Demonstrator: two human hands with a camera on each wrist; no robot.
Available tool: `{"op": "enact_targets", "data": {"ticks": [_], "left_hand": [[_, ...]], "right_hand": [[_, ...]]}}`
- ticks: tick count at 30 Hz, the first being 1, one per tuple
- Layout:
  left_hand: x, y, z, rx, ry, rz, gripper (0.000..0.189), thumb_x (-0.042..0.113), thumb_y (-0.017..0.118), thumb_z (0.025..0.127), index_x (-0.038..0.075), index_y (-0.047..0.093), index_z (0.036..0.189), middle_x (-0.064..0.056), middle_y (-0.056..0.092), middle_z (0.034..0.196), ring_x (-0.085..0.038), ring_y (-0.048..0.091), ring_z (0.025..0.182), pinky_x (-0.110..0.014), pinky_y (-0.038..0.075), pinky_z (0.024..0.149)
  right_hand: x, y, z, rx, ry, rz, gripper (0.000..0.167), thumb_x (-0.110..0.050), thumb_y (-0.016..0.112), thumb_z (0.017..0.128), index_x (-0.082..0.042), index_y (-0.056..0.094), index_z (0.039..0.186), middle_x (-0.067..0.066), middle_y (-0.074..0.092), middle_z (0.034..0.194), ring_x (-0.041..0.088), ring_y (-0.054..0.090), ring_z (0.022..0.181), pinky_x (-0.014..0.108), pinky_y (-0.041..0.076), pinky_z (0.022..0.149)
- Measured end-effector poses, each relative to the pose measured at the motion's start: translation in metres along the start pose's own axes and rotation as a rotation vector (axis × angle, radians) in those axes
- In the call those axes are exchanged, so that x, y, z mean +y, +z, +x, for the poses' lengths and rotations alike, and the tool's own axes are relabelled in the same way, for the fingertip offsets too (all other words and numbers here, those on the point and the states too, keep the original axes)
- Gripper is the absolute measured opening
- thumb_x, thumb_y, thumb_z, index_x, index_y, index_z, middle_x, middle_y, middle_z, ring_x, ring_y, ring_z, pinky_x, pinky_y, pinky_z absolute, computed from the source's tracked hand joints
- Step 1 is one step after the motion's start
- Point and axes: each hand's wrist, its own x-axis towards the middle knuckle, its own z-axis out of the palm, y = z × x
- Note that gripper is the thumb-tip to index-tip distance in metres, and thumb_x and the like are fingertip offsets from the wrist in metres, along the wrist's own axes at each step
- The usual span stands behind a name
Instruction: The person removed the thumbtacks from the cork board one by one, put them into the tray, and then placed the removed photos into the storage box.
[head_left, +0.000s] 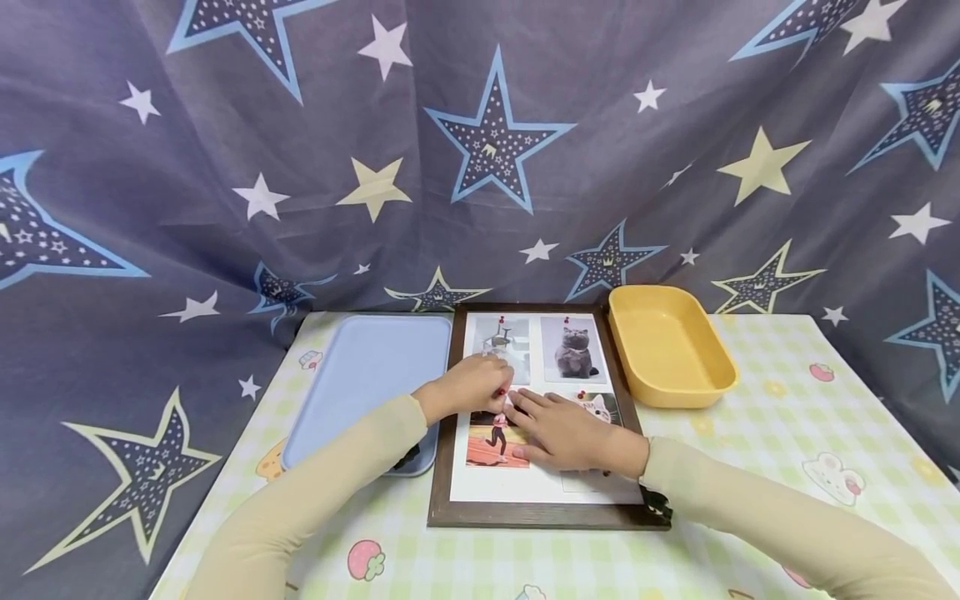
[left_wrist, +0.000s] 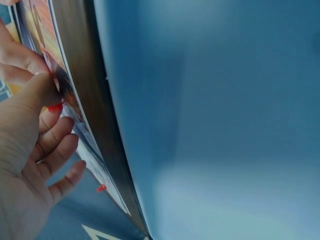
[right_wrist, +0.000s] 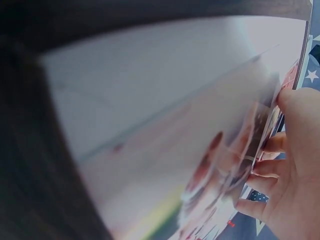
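Note:
A brown-framed white pinboard (head_left: 551, 515) lies on the table with several photos on it. My left hand (head_left: 471, 383) pinches a red pushpin (left_wrist: 55, 107) between thumb and index finger, at the upper edge of a photo of a runner (head_left: 497, 448). The other left fingers are spread loosely in the left wrist view. Palm down, my right hand (head_left: 566, 433) rests its fingertips on the board beside that photo and partly covers a photo of a white cat (head_left: 598, 406). Above it, a grey cat photo (head_left: 574, 354) hangs from its own red pushpin.
Left of the board lies a blue tray (head_left: 367, 358), its near end partly behind my left sleeve. A yellow bin (head_left: 671, 342) stands against the board's right side. Checked cloth (head_left: 772, 433) covers the table, and a star-patterned curtain (head_left: 480, 242) hangs behind.

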Motion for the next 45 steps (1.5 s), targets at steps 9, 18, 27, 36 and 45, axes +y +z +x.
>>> {"op": "enact_targets", "data": {"ticks": [9,18,27,36,45], "left_hand": [[-0.0017,-0.0004,0.0019,-0.02,0.028,0.012,0.016,0.018,0.079,0.079,0.016,0.064,0.085,0.005,0.062,0.081,-0.012,0.058,0.074,-0.031,0.051,0.069],[-0.0001,-0.0023,0.0033,-0.053,0.015,0.012,0.018,0.018,0.082,0.077,0.017,0.066,0.085,0.004,0.064,0.083,-0.014,0.062,0.078,-0.034,0.054,0.071],[-0.0048,0.0004,0.003,-0.039,0.031,0.012,0.02,0.019,0.083,0.078,0.019,0.065,0.086,0.006,0.063,0.082,-0.012,0.058,0.076,-0.032,0.051,0.069],[-0.0053,-0.0003,0.0047,-0.032,0.037,0.018,0.018,0.019,0.082,0.077,0.019,0.065,0.083,0.005,0.061,0.081,-0.012,0.058,0.075,-0.032,0.05,0.067],[-0.0058,-0.0048,0.0071,-0.036,0.03,0.015,0.015,0.02,0.081,0.075,0.019,0.067,0.08,0.006,0.059,0.077,-0.011,0.055,0.071,-0.03,0.047,0.065]], "right_hand": [[-0.0028,-0.0012,-0.0011,0.006,-0.007,0.0,0.068,-0.051,0.039,0.107,-0.007,0.034,0.159,0.019,0.031,0.164,0.037,0.037,0.149,0.053,0.037,0.12],[-0.0032,0.0016,-0.0015,-0.009,0.003,0.015,0.068,-0.052,0.039,0.107,-0.009,0.034,0.159,0.018,0.029,0.165,0.036,0.036,0.15,0.053,0.036,0.121],[-0.0012,0.0036,0.0,-0.007,0.003,-0.001,0.068,-0.052,0.038,0.107,-0.009,0.033,0.159,0.017,0.029,0.166,0.035,0.036,0.15,0.052,0.036,0.121],[-0.0007,0.0028,-0.0004,0.001,-0.003,0.001,0.068,-0.051,0.039,0.107,-0.008,0.034,0.159,0.017,0.031,0.165,0.035,0.036,0.15,0.052,0.036,0.121],[-0.0005,0.0012,-0.0008,0.004,0.002,-0.005,0.067,-0.051,0.039,0.107,-0.009,0.034,0.159,0.017,0.031,0.165,0.035,0.036,0.15,0.051,0.036,0.121]]}}
